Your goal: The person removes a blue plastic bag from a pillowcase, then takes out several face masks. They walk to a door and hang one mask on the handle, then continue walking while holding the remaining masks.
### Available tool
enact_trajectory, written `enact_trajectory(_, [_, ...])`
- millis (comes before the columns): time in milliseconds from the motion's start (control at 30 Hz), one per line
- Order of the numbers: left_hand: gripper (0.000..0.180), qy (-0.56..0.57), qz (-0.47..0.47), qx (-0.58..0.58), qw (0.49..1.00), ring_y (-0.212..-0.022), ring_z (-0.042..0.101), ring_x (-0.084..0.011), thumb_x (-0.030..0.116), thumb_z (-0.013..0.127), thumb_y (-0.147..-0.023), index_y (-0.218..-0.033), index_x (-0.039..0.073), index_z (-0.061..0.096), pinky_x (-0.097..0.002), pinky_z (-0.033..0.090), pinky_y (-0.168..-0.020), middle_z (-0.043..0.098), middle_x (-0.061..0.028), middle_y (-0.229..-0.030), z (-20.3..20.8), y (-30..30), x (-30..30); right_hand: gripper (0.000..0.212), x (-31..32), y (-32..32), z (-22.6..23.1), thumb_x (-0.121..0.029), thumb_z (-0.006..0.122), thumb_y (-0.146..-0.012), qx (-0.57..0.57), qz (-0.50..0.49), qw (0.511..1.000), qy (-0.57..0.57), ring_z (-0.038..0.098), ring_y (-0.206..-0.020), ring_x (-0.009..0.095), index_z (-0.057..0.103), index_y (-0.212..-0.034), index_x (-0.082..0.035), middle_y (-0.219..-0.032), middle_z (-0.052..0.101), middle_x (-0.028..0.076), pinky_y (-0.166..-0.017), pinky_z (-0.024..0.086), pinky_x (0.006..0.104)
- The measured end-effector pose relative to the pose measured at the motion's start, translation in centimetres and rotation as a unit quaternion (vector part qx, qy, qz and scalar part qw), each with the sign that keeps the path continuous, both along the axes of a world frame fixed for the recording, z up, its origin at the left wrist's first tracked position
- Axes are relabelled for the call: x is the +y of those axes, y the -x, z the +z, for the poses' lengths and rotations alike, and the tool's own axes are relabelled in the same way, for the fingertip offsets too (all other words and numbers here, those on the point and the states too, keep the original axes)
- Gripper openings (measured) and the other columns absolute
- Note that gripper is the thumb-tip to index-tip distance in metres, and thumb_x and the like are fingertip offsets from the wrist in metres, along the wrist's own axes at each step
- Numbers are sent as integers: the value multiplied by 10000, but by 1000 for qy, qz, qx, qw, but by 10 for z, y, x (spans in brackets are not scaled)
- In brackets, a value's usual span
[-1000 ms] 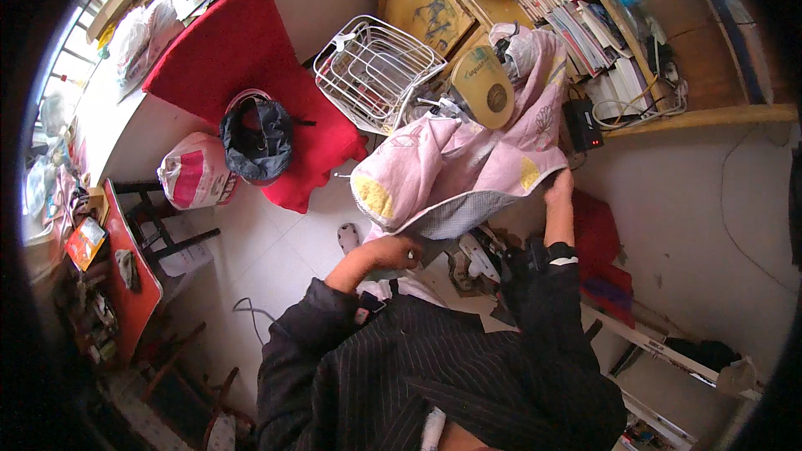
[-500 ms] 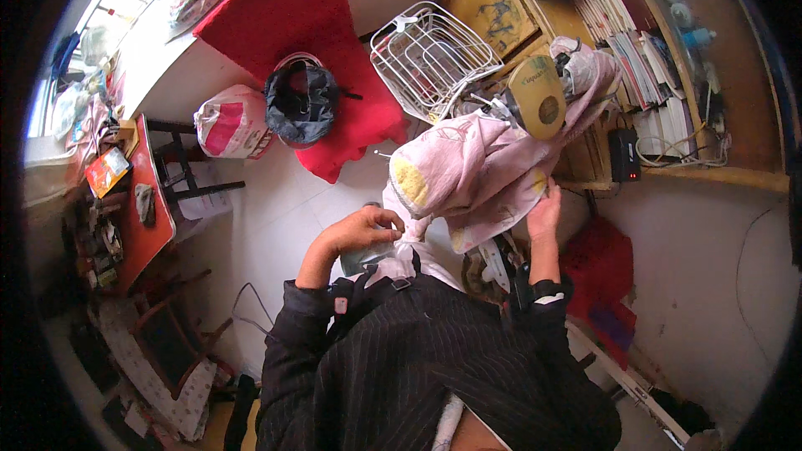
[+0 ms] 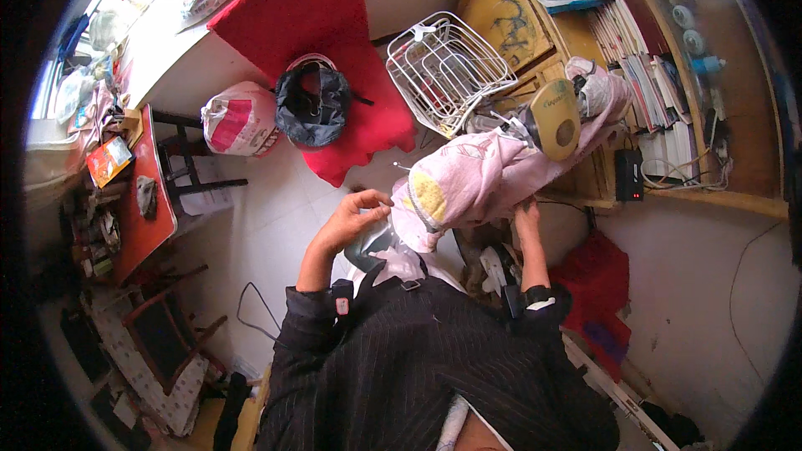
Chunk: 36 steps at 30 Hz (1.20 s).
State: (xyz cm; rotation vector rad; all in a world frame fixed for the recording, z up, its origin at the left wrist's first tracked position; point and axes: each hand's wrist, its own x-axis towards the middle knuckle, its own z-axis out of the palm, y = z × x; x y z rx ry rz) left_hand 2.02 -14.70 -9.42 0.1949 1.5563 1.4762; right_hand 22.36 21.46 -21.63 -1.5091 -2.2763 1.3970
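Pink cloth [image 3: 493, 179] is taken as the landmark, a soft garment with a yellow patch, held up in the air in front of the chest and draped rightward over clutter before the wooden shelf [image 3: 535, 17]. To the far left of the cloth a red low surface [image 3: 142, 217] is seen with small items on it, and nearer, still left of the cloth, a pink-and-white plastic bag [image 3: 236, 117] and a dark handbag [image 3: 313, 104] lie against a red blanket [image 3: 326, 25]. Just left of the cloth's lower end the left hand [image 3: 355, 213] is raised, its fingers curled and pinched on the cloth's edge where a clear bit of plastic is also seen; thumb and fingertips are brought close together rather than spread. The cloth's long axis runs from that pinched lower-left corner up and to the right. Above the cloth, a white wire basket [image 3: 447, 67] is tilted against the shelf. Under the cloth's middle the right hand [image 3: 526, 215] is lifted, gripping the fabric from below; its fingers are mostly hidden in the folds, so how tightly they are closed cannot be told. The two hands are set at opposite ends of the lower hem, the left one nearer the free corner. Right of the cloth, books [image 3: 643, 83] are stacked on the shelf.
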Motion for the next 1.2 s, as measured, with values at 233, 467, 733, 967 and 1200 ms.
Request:
enact_trajectory(233, [203,-98,245,-127,956,-821,587,-94,204,635,-898,-1039,59,625,-242,482,-719,620,-3,-890,-15,60,0,403,-27,18,48,-126,584,-876,-17,-30,999,19,587,-1034,253,540,-1245,30,-1131,630,160,-897,440,357])
enact_trajectory(467, [350,-235,278,-265,893,-841,616,-138,374,580,-925,-1123,86,592,-284,520,-670,653,-47,-990,-12,110,-18,381,-52,79,122,-113,550,-905,129,-110,967,-188,565,-1079,229,538,-1269,1,-1236,586,143,-965,414,338])
enact_trajectory(733, [346,-287,260,-287,876,-917,610,-138,332,581,-937,-1152,60,573,-301,506,-826,638,-59,-1015,0,137,-17,428,-174,207,212,-187,603,-859,213,260,932,-134,467,-1230,279,521,-1229,13,-1314,512,168,-1067,314,388])
enact_trajectory(967, [285,-304,284,-255,873,-933,584,-105,226,626,-917,-1151,77,561,-253,487,-822,613,-31,-1066,6,142,-18,599,-263,267,188,-195,737,-760,66,414,908,9,564,-1084,271,484,-1265,6,-1195,577,167,-928,431,389])
enact_trajectory(1200, [304,-224,249,-122,934,-1034,515,-94,225,594,-934,-1187,63,542,-253,416,-906,573,-24,-1135,-10,152,-31,278,-285,276,152,-193,677,-805,-8,349,921,172,645,-807,170,651,-977,24,-824,675,106,-752,499,335])
